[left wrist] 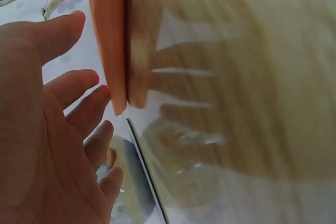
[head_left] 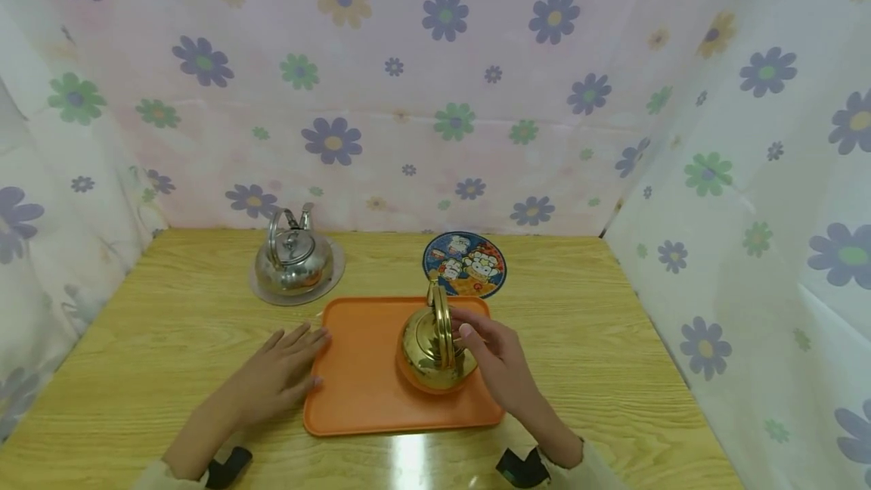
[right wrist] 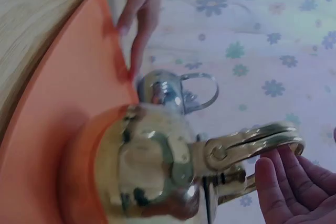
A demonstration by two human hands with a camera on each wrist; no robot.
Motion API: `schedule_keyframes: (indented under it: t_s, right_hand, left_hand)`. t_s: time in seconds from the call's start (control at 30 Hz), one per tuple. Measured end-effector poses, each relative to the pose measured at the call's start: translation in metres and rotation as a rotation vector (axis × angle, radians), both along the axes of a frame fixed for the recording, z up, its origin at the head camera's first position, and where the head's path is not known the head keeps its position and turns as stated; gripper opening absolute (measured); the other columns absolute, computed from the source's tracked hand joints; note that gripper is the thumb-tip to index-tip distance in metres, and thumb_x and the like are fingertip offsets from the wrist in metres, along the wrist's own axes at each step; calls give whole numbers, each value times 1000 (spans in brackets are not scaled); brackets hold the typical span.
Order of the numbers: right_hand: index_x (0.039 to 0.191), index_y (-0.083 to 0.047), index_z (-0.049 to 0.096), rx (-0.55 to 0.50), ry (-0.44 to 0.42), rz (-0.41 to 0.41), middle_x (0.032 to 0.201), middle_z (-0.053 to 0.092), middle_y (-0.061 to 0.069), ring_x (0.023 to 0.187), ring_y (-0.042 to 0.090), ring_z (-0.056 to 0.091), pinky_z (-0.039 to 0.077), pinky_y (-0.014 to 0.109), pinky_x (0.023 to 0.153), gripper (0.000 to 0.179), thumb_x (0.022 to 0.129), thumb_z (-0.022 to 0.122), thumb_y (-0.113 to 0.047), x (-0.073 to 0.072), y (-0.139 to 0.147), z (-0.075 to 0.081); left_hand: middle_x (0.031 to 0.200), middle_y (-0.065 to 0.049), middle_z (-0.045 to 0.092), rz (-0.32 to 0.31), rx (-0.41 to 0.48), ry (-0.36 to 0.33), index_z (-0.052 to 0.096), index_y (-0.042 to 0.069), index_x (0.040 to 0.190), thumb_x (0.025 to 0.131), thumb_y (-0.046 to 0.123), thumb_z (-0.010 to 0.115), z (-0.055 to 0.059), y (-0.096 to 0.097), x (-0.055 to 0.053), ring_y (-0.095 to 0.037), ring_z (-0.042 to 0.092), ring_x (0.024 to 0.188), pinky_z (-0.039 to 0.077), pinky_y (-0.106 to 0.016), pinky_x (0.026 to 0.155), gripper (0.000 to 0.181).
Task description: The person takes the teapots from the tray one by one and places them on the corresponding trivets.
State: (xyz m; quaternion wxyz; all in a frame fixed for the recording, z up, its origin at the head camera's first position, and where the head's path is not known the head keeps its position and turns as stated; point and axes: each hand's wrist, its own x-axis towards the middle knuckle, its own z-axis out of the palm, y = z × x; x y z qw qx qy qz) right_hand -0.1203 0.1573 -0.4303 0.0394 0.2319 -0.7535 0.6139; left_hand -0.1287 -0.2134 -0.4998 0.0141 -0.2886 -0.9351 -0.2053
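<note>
A shiny gold kettle (head_left: 420, 350) stands upright on the right half of an orange tray (head_left: 357, 369), its arched handle (right wrist: 252, 139) raised and its spout facing the back. At that handle is my right hand (head_left: 502, 363); the fingertips reach the inside of the loop, while the thumb stays apart from it in the right wrist view. My left hand (head_left: 275, 380) lies spread at the tray's left side, fingertips right at its rim. In the left wrist view its fingers (left wrist: 79, 90) are loosely extended beside the tray edge, with nothing held.
At the back left a silver kettle (head_left: 292, 271) sits on a pale round mat (head_left: 333, 276). Behind the tray lies a round blue patterned mat (head_left: 500, 267). Flowered cloth (head_left: 408, 97) encloses the wooden table (head_left: 578, 308) at the back and sides.
</note>
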Motion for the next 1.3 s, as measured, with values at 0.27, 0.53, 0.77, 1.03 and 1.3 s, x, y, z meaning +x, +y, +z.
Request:
schedule_keyframes:
  t_s: [0.27,0.53,0.77,1.03,1.3]
  right_hand:
    - [140,7,56,-137,-310,69,127,64,33,108,17,70,60,31,87,41,107,53,-18,-10,-8,12]
    - [142,14,50,-203,-498,120,116,71,24,98,19,73,61,35,83,48,107,54,-19,-19,-13,17]
    - [141,17,47,-247,-523,150,102,72,7,87,12,71,62,36,81,48,106,56,-15,-25,-15,16]
    - [134,18,53,-224,-519,109,102,73,13,77,12,72,63,31,73,44,100,65,-7,-26,-18,16]
    - [132,22,53,-231,-497,94,98,73,12,76,12,72,62,27,70,43,98,64,-2,-24,-18,17]
  left_hand:
    - [159,-10,44,12,0,-7,50,7,151,101,40,62,-5,-2,-1,-44,34,147,26,-71,113,60]
    - [160,-11,42,28,23,-35,50,5,150,101,39,62,-6,-5,-1,-45,34,147,25,-73,112,61]
    - [160,-14,40,27,58,-72,49,2,150,102,37,62,-6,-4,0,-48,32,147,24,-75,111,61]
    - [160,-17,40,25,126,-110,48,1,150,101,35,63,-10,-5,-2,-52,30,146,22,-78,109,61]
    - [159,-22,38,-5,230,-160,47,-2,150,100,30,64,-19,-8,-6,-57,28,144,20,-82,105,61]
